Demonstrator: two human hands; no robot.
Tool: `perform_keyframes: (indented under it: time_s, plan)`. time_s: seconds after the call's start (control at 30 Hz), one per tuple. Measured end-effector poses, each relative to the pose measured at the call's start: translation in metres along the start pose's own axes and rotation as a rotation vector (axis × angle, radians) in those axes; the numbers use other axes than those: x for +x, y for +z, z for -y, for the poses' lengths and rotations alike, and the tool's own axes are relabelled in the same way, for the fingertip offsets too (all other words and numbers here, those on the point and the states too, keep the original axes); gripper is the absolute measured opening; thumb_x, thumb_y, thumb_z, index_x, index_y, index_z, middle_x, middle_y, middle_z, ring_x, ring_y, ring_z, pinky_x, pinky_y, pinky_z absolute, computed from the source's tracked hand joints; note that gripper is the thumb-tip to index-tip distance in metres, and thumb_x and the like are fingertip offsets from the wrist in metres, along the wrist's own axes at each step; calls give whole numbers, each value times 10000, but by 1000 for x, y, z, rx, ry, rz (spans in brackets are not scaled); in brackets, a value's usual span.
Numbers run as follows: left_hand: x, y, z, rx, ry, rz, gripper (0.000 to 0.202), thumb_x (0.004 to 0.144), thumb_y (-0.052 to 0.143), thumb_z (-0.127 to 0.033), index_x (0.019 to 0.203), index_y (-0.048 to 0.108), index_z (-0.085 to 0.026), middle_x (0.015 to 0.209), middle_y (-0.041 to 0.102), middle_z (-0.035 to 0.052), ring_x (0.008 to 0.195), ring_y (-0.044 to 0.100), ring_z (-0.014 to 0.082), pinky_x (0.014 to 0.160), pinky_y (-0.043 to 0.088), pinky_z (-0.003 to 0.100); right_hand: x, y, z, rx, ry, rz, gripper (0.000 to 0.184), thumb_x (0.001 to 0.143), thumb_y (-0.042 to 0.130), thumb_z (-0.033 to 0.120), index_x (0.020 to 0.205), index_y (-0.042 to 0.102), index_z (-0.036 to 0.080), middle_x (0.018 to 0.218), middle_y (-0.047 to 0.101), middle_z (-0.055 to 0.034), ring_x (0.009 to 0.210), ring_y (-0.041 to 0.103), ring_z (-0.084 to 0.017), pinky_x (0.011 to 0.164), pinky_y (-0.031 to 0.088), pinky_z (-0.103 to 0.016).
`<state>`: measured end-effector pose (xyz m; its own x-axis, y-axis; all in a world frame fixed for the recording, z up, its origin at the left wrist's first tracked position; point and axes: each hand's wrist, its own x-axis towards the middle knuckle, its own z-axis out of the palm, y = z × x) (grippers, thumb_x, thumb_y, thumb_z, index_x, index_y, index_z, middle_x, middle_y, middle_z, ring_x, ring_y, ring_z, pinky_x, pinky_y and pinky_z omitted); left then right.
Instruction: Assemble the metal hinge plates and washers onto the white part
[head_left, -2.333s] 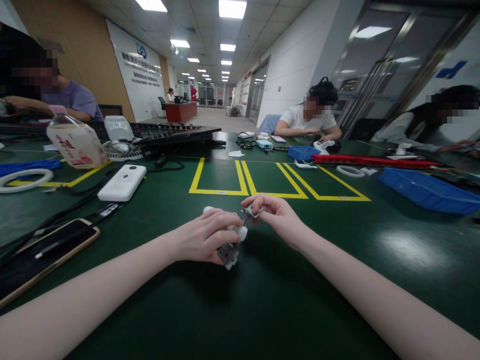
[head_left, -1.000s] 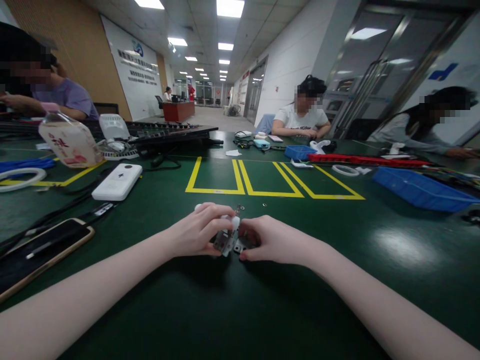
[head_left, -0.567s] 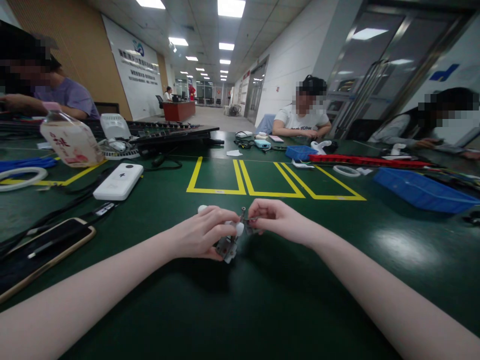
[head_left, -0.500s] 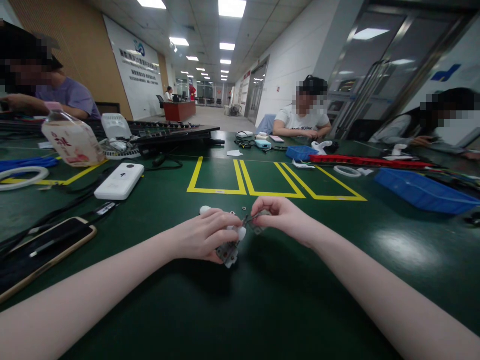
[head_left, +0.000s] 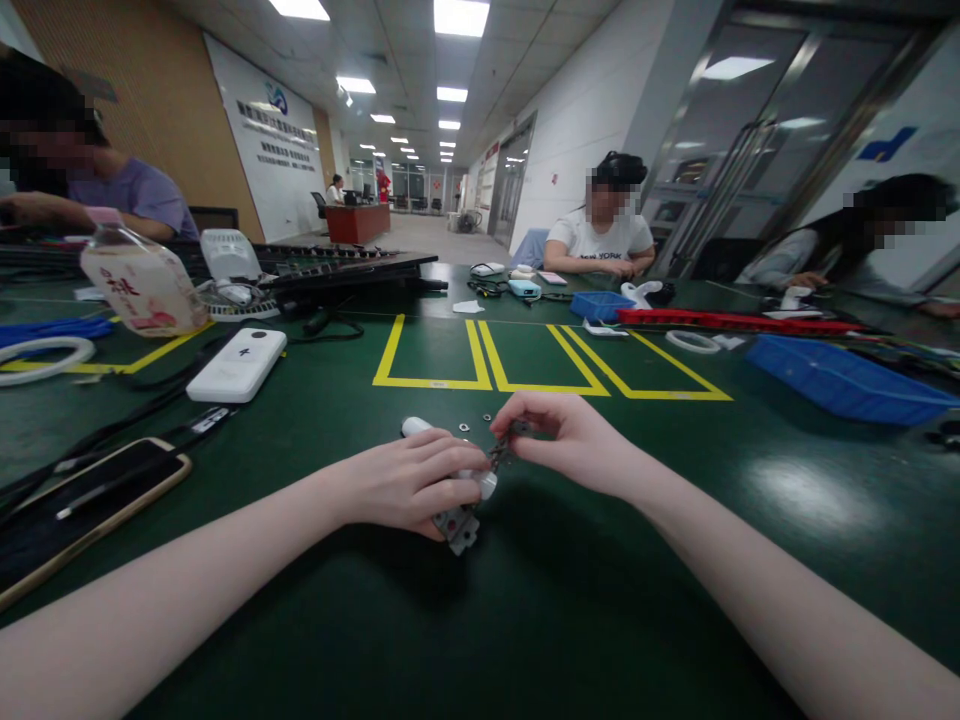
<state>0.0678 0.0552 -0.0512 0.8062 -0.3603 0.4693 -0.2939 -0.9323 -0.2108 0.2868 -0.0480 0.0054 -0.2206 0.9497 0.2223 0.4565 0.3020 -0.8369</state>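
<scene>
Left hand [head_left: 412,482] clamped around a grey-and-white assembly [head_left: 460,531], centre of the frame.
Just right of it, the right hand [head_left: 564,440] pinches a small grey metal piece [head_left: 501,453]; two tiny rings [head_left: 464,428] lie above on the green table [head_left: 600,610].

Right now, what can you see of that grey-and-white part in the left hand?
The grey-and-white part is gripped and largely covered by the left hand. A tilted grey, metal-looking plate with holes pokes out nearest the viewer; white rounded ends, perhaps plastic, show beyond and right of the hand. How they join is hidden. A small grey piece in the right hand sits close; whether they touch is unclear.
</scene>
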Motion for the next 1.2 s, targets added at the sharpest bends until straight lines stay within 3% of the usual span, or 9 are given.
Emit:
perform_keyframes:
  time_s: [0.2, 0.37, 0.5, 0.67, 0.83, 0.97, 1.07, 1.2]
  plan:
    - [1, 0, 0, -13, 0, -16, 488, 821, 675, -318, 1194, 426, -124, 1211, 570, 196, 1164, 539, 294, 967, 470, 430, -5, -7, 12, -272, -59, -12, 399, 732, 578, 72, 1116, 567, 181, 853, 672, 1, 836, 623, -147, 838, 454, -286]
    - [1, -1, -1, 7, 16, 15, 434, 848, 643, -329, 1185, 448, -135, 1216, 568, 196, 1179, 531, 295, 976, 465, 438, -7, -2, 11, -341, -80, 30, 539, 779, 570, 85, 1290, 477, 229, 934, 672, 2, 897, 626, -150, 861, 463, -294]
    - [1, -2, -1, 12, 46, 39, 412, 858, 631, -316, 1182, 458, -128, 1232, 562, 203, 1191, 523, 304, 990, 457, 447, -7, 3, 6, -319, -115, -6, 467, 781, 553, 82, 1227, 529, 220, 1048, 640, -30, 954, 620, -156, 828, 505, -279]
    - [2, -2, -1, 3, 20, 18, 453, 840, 655, -297, 1196, 444, -112, 1225, 564, 206, 1167, 532, 313, 982, 463, 447, -5, 5, 3, -269, -139, -87, 299, 767, 564, 70, 1052, 585, 161, 1030, 620, -60, 932, 619, -157, 816, 525, -283]
    - [3, -4, -2, 6, 8, 16, 438, 834, 662, -292, 1177, 455, -112, 1215, 567, 200, 1165, 532, 300, 985, 460, 430, -5, 5, 8, -390, -187, -10, 136, 832, 496, 78, 915, 573, 152, 950, 594, -45, 897, 576, -151, 781, 495, -291]
    - [4, -4, -2, 15, 24, 30, 407, 851, 636, -293, 1166, 458, -107, 1233, 551, 199, 1159, 529, 311, 993, 452, 436, -9, 7, 18, -433, -214, 53, 224, 835, 424, 12, 952, 541, 163, 1022, 567, -43, 959, 551, -138, 810, 478, -276]
    - [3, -4, -1, 11, 44, 41, 355, 886, 587, -299, 1159, 460, -111, 1235, 545, 196, 1161, 524, 311, 993, 450, 440, -10, 7, 19, -409, -251, 21, 268, 817, 428, -14, 969, 551, 169, 1140, 540, -54, 1102, 523, -152, 906, 466, -293]
    - [3, -5, -1, 14, 48, 37, 313, 912, 548, -311, 1142, 472, -113, 1217, 554, 190, 1146, 531, 299, 987, 452, 430, -6, 6, 10, -195, -179, -1, 224, 854, 484, 56, 1043, 519, 172, 1165, 544, -72, 1070, 587, -161, 870, 518, -305]
